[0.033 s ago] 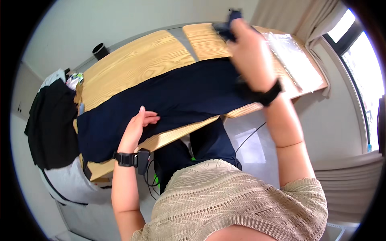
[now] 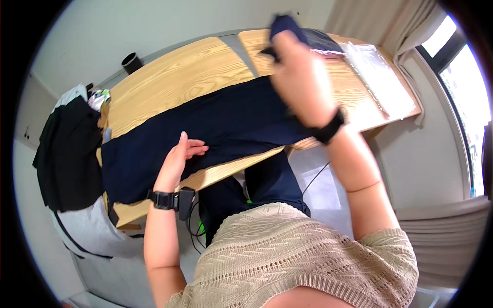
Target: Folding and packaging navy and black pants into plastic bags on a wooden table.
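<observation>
A long dark navy garment [image 2: 226,115], seemingly folded trousers, lies lengthwise across the wooden table [image 2: 174,72]. On its near edge rests my left hand [image 2: 174,164], open with thumb raised and fingers apart. My right hand [image 2: 305,84], smeared by motion, is raised over the garment's right end. Its fingers close round a bunch of navy cloth [image 2: 285,25] that stands up above the far side of the table. Whether this cloth joins the garment below is hidden behind the hand and wrist.
Clear plastic bags [image 2: 380,77] lie on the table's right, next to a dark packaged item [image 2: 324,42]. Black clothing [image 2: 69,154] is draped over a grey piece [image 2: 97,231] at the left. A black bin [image 2: 131,63] stands beyond the far edge. A gap splits the tabletop.
My right hand has moved left with the navy cloth, uncovering more of the dark packaged item. My left hand stays at the same place on the garment.
</observation>
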`<state>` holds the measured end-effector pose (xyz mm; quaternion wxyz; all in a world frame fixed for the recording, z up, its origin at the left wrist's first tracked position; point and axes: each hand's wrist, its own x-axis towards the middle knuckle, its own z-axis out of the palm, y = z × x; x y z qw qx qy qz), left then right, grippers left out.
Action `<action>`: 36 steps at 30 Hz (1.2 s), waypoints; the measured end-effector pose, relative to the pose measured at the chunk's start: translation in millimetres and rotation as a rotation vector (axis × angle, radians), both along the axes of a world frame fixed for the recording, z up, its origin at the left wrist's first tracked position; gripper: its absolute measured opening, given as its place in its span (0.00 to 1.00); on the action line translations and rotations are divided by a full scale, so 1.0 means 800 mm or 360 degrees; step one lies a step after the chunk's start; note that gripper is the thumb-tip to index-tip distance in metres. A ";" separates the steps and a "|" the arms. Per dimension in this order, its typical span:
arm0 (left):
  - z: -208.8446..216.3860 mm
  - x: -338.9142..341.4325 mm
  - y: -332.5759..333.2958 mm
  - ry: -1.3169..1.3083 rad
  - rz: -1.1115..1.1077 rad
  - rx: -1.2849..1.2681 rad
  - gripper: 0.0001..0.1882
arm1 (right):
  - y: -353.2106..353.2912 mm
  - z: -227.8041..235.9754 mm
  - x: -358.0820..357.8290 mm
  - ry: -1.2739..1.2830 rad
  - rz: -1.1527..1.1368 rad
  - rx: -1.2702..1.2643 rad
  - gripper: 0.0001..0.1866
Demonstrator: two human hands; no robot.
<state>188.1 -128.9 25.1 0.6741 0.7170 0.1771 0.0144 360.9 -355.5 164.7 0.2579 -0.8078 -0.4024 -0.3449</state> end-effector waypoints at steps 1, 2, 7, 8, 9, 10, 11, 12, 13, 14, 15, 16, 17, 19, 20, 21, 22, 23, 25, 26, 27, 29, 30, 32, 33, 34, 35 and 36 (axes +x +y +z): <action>-0.002 -0.003 0.002 -0.0002 0.0032 -0.0063 0.35 | 0.033 -0.023 -0.027 0.0014 0.0109 -0.0026 0.08; -0.003 -0.007 0.004 -0.0028 0.0016 -0.0184 0.37 | 0.065 -0.047 -0.055 0.0148 0.0157 -0.0188 0.09; -0.017 -0.002 0.006 0.0089 0.0242 -0.0373 0.35 | 0.129 -0.178 -0.128 0.0598 0.0586 -0.0317 0.10; -0.014 0.000 0.001 0.0080 0.0249 -0.0339 0.33 | 0.127 -0.189 -0.130 0.0664 0.0539 -0.0332 0.10; -0.013 -0.001 0.001 0.0071 0.0264 -0.0311 0.32 | 0.119 -0.185 -0.131 0.0872 0.0610 -0.0322 0.13; -0.009 -0.001 0.004 0.0094 0.0118 -0.0273 0.28 | 0.110 -0.184 -0.129 0.0894 0.0689 -0.0300 0.15; -0.005 0.001 -0.002 0.0101 0.0245 -0.0012 0.26 | 0.099 -0.186 -0.126 0.0918 0.0766 -0.0278 0.17; -0.005 0.001 -0.005 0.0113 0.0248 -0.0004 0.24 | 0.090 -0.190 -0.126 0.0870 0.0909 -0.0170 0.22; -0.007 0.004 -0.004 0.0123 0.0251 -0.0001 0.22 | 0.080 -0.189 -0.133 0.0665 0.0886 -0.0030 0.20; -0.018 0.004 0.000 0.0023 0.0195 -0.0006 0.17 | 0.067 -0.185 -0.136 0.0562 0.0903 -0.0030 0.19; -0.026 0.006 0.002 0.0028 0.0208 -0.0010 0.17 | 0.055 -0.181 -0.138 0.0456 0.0917 -0.0027 0.18; -0.032 0.008 0.003 -0.0024 0.0228 0.0030 0.15 | 0.045 -0.189 -0.140 0.0412 0.0996 -0.0012 0.14; -0.036 0.007 0.003 -0.0074 0.0250 0.0070 0.14 | 0.036 -0.195 -0.141 0.0426 0.1162 -0.0048 0.14; -0.007 0.012 -0.009 -0.0048 0.0264 -0.0107 0.16 | 0.028 -0.199 -0.143 0.0490 0.1331 -0.0160 0.16; -0.001 0.014 -0.008 -0.0056 0.0281 -0.0155 0.18 | 0.029 -0.203 -0.145 0.0492 0.1313 -0.0245 0.20; 0.006 0.016 -0.005 -0.0067 0.0303 -0.0199 0.19 | 0.033 -0.205 -0.146 0.0500 0.1326 -0.0240 0.20; 0.017 0.017 -0.004 -0.0072 0.0306 -0.0222 0.20 | 0.038 -0.206 -0.146 0.0479 0.1245 -0.0273 0.22; 0.024 0.019 -0.001 -0.0141 0.0287 -0.0223 0.20 | 0.043 -0.207 -0.147 0.0458 0.1167 -0.0304 0.23; 0.049 0.020 -0.001 -0.0333 0.0227 -0.0289 0.23 | 0.050 -0.214 -0.145 0.0398 0.0977 -0.0403 0.26; 0.060 0.017 0.003 -0.0342 0.0258 -0.0277 0.24 | 0.053 -0.214 -0.146 0.0397 0.0789 -0.0505 0.27; 0.067 0.013 0.009 -0.0371 0.0286 -0.0313 0.24 | 0.054 -0.215 -0.146 0.0394 0.0599 -0.0608 0.29; 0.077 -0.004 0.032 -0.0544 0.0276 -0.0273 0.25 | 0.058 -0.219 -0.146 0.0311 0.0579 -0.0595 0.31; 0.095 -0.016 0.031 -0.0560 0.0367 -0.0243 0.26 | 0.058 -0.213 -0.145 0.0442 0.0531 -0.0652 0.31; 0.112 -0.049 0.060 -0.0637 0.0439 -0.0318 0.25 | 0.060 -0.211 -0.144 0.0564 0.0461 -0.0713 0.29; 0.127 -0.073 0.068 -0.0670 0.0426 -0.0388 0.24 | 0.060 -0.200 -0.143 0.0719 0.0474 -0.0821 0.28; 0.125 -0.094 0.087 -0.0650 0.0499 -0.0366 0.24 | 0.060 -0.201 -0.141 0.0743 0.0482 -0.0918 0.26; 0.118 -0.114 0.107 -0.0631 0.0570 -0.0343 0.23 | 0.057 -0.203 -0.138 0.0764 0.0487 -0.1015 0.24; 0.109 -0.131 0.122 -0.0476 0.0654 -0.0245 0.24 | 0.053 -0.232 -0.133 0.0314 0.0516 -0.0640 0.22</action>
